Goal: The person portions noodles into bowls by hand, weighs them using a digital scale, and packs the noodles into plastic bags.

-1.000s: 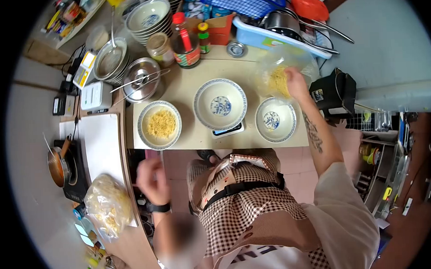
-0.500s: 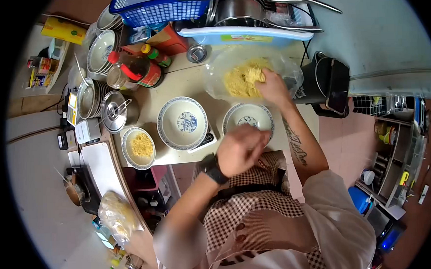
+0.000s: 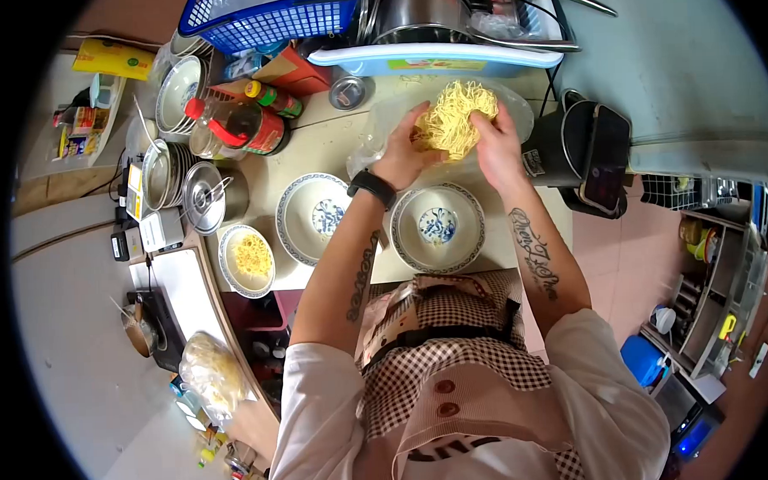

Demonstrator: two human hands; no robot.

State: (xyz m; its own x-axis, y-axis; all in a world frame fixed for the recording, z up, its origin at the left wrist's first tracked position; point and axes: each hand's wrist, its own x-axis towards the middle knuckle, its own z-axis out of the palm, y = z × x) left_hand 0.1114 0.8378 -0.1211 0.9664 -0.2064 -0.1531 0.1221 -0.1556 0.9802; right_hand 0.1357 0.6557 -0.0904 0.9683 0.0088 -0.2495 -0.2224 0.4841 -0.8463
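Pale yellow strands make up the noodle bundle [image 3: 454,121], which is held up between the left hand [image 3: 405,151] and the right hand [image 3: 499,148]. The hands stand a little apart, each with its fingers closed against its own side of the bundle, and the right thumb presses on the strands. A translucent plastic bag [image 3: 375,132] lies spread behind and beneath the hands. Just nearer the body than the hands sits a patterned bowl [image 3: 407,231] with a blue motif at its bottom; to its left, partly behind the left forearm, is a second patterned bowl [image 3: 292,222]. Farther left of the left hand, a smaller bowl [image 3: 227,267] holds yellow noodle pieces [image 3: 253,256]. Beyond the left hand, to its left, are a red-capped sauce bottle [image 3: 257,128], a yellow-capped bottle [image 3: 278,101] and a round metal tin [image 3: 347,92]. A light-blue tub [image 3: 369,63] stands beyond both hands, and a black container [image 3: 554,145] is to the right of the right hand.
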